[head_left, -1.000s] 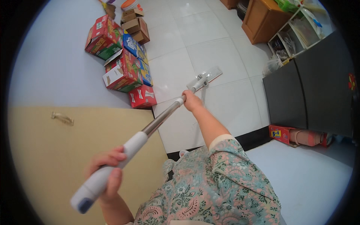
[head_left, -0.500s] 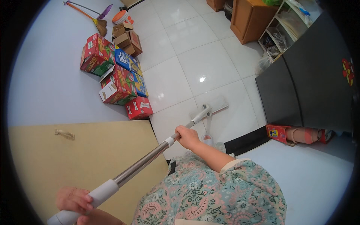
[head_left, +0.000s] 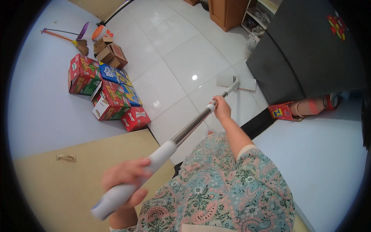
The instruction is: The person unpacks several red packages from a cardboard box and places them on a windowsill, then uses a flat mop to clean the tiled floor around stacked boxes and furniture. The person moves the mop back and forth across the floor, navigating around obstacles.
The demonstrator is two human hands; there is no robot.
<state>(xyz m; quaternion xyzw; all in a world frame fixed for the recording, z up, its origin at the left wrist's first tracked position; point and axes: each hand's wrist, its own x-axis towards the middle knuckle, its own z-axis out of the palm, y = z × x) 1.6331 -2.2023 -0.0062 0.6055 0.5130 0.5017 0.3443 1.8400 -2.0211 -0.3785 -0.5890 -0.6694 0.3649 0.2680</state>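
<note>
I hold a long flat mop with both hands. My left hand [head_left: 124, 181] grips the pale grey handle end of the mop [head_left: 154, 160] near the bottom of the view. My right hand [head_left: 221, 108] is closed around the shiny metal pole farther down. The flat white mop head [head_left: 236, 82] lies on the white tiled floor [head_left: 181, 54], close to the foot of a dark grey cabinet [head_left: 309, 58].
Several colourful cardboard boxes [head_left: 108, 94] are stacked against the left wall, with a broom [head_left: 65, 36] behind them. A beige door with a handle [head_left: 65, 157] stands at lower left. A small red box [head_left: 281, 111] lies by the cabinet. A wooden cupboard [head_left: 228, 11] stands at the top.
The mop head has slid to the right across the tiles toward the dark cabinet. My left hand has come up along the handle, nearer the camera.
</note>
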